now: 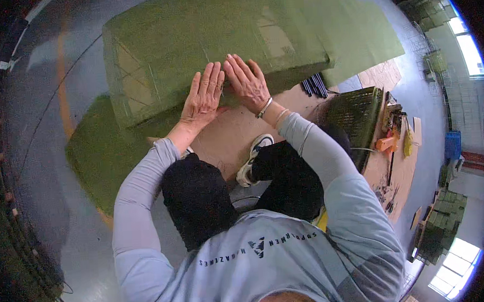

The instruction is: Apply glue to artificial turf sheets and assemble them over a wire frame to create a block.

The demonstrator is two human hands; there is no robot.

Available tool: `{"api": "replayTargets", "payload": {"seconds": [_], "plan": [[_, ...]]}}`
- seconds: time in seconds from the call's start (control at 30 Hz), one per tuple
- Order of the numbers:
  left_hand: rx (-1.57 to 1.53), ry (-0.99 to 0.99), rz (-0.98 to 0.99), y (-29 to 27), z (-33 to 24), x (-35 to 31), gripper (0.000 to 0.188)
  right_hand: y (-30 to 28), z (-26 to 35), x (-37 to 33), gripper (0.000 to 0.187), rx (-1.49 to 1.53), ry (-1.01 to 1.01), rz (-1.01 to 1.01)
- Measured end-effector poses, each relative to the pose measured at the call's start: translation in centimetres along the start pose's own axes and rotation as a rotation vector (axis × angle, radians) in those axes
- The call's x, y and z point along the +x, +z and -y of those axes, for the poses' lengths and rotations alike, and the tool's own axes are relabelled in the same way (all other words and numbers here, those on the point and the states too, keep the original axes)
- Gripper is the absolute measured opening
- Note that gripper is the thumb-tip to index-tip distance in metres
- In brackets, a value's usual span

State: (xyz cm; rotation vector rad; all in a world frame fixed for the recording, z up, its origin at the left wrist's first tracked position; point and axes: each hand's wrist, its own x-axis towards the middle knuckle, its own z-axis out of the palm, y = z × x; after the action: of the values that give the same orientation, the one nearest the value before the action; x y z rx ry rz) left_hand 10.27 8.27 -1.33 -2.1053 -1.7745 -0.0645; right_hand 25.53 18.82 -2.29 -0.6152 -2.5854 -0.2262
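A large piece of green, see-through mesh is stretched over a box-like form in front of me, its near edge folded downward. Lines of a frame show faintly through it. My left hand lies on this near edge, fingers straight and pointing away. Beside it, almost touching, my right hand presses flat on the same edge, a bracelet at its wrist. Neither hand grips anything that I can see. More green mesh hangs or lies to the left, reaching the floor.
Brown cardboard covers the floor near my shoes. Several dark rods lie right of the mesh. A dark green plastic basket stands on the right, beside a board with an orange-handled tool and small metal pieces.
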Motion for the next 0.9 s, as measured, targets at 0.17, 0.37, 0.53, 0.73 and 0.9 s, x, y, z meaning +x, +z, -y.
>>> {"api": "replayTargets", "payload": {"seconds": [0.17, 0.37, 0.53, 0.73, 0.9], "plan": [[0.267, 0.029, 0.03, -0.3, 0.1, -1.0, 0.099, -2.0, 1.0, -0.7, 0.061, 0.046, 0.013, 0.067], [-0.063, 0.012, 0.047, -0.4, 0.3, -1.4, 0.096, -2.4, 0.7, 2.9, 0.074, 0.117, -0.236, 0.169], [-0.161, 0.025, 0.121, -2.2, 1.4, -2.5, 0.097, -1.2, 1.2, 1.8, 0.081, 0.167, -0.107, 0.103], [-0.18, -0.092, -0.042, -2.0, 4.4, -5.0, 0.099, -0.4, 2.1, 1.6, 0.083, 0.172, -0.01, -0.034], [-0.083, -0.114, -0.041, -1.1, 4.3, -4.6, 0.098, 1.1, 2.9, -0.1, 0.083, -0.023, 0.015, -0.046]]}}
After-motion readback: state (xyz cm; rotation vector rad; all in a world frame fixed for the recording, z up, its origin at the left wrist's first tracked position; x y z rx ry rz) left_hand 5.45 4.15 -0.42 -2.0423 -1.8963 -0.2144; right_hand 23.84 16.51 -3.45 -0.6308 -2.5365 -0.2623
